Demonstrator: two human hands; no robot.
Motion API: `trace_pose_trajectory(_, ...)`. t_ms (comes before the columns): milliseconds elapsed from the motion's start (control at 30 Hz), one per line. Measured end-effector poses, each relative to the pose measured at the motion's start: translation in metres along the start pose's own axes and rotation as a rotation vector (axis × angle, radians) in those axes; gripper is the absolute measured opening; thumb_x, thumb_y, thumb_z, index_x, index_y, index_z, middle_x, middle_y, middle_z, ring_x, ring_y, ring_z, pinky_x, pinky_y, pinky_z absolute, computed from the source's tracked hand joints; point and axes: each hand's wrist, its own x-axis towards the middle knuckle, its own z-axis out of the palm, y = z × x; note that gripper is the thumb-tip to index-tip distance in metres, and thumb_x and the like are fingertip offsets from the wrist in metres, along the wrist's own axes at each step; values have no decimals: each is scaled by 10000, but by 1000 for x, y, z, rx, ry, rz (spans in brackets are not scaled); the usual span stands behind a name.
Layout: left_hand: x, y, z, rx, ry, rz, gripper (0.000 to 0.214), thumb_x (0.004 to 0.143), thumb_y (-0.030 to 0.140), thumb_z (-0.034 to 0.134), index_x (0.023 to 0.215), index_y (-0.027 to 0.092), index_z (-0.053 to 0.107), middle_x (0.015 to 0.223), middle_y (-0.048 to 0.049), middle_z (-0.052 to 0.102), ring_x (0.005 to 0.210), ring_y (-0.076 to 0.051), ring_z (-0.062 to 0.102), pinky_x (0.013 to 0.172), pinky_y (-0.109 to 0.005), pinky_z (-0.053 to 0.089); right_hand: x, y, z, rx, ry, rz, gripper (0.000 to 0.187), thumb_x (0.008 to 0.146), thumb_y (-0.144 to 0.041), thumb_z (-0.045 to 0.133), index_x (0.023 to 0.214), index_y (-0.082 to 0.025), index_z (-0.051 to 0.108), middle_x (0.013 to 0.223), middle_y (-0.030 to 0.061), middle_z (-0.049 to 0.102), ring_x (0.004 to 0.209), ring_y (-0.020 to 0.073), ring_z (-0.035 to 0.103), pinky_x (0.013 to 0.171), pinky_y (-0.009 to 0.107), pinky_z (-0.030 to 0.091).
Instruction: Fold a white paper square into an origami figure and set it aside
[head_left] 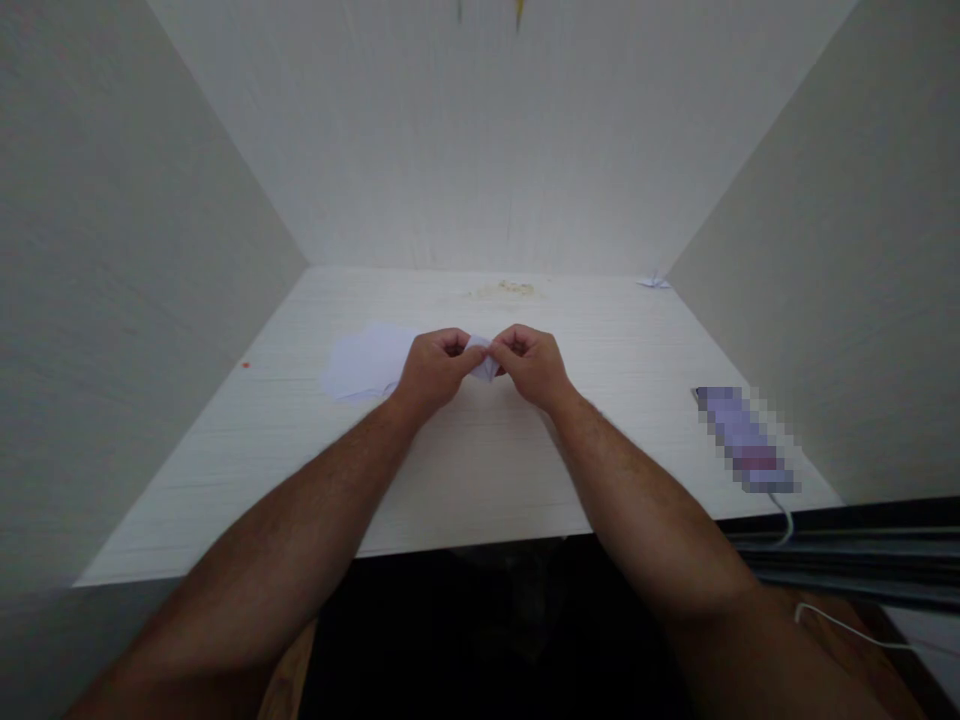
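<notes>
A small folded piece of white paper [481, 368] is held up between both hands over the middle of the table. My left hand [439, 368] pinches its left side, thumb on top. On the other side, the thumb and fingers of my right hand [531, 362] are closed on its right edge. Creases show on the paper's face; parts of it are hidden behind the thumbs. Just left of my left hand lie loose white paper sheets [367, 358], partly covered by that hand.
A blurred-out flat device [746, 440] with a white cable [784, 525] lies at the table's right edge. A folded paper piece [654, 283] rests in the far right corner. Panels enclose the table [480, 470] at the back and both sides. A small red spot [246, 365] is at left.
</notes>
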Motion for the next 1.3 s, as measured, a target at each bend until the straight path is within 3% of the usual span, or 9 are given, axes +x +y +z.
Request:
trace_pose_trajectory(267, 1, -2, 1, -65, 58, -77, 177, 697, 312, 713, 640, 164, 634, 541, 16, 592, 485, -92, 487, 478, -225, 369, -3, -2, -3, -60, -148, 94, 330, 773, -463, 696, 676, -163, 598, 569, 20, 658, 515, 113, 611, 482, 213, 442)
trace_pose_trajectory(700, 0, 1, 6, -161, 154, -75, 181, 731, 303, 697, 631, 167, 632, 562, 6, 605, 498, -96, 534, 478, -223, 457, -3, -6, 5, -40, -93, 117, 292, 760, -406, 692, 679, -192, 510, 542, -22, 612, 490, 95, 565, 457, 203, 390)
trace_pose_trajectory(1033, 4, -5, 3, -254, 236, -48, 167, 735, 309, 696, 667, 170, 634, 577, 16, 606, 504, -101, 545, 498, -238, 471, -1, 1, 8, 189, -148, 115, 325, 577, -211, 761, 804, -194, 528, 656, -63, 609, 563, 83, 587, 548, 220, 494)
trace_pose_trajectory(1300, 3, -5, 3, -271, 214, -29, 174, 750, 332, 690, 706, 174, 629, 627, 7, 627, 560, -108, 571, 563, -248, 509, -4, 0, 7, 143, -101, 154, 202, 695, -322, 714, 745, -173, 587, 622, -10, 663, 522, 97, 604, 521, 226, 497)
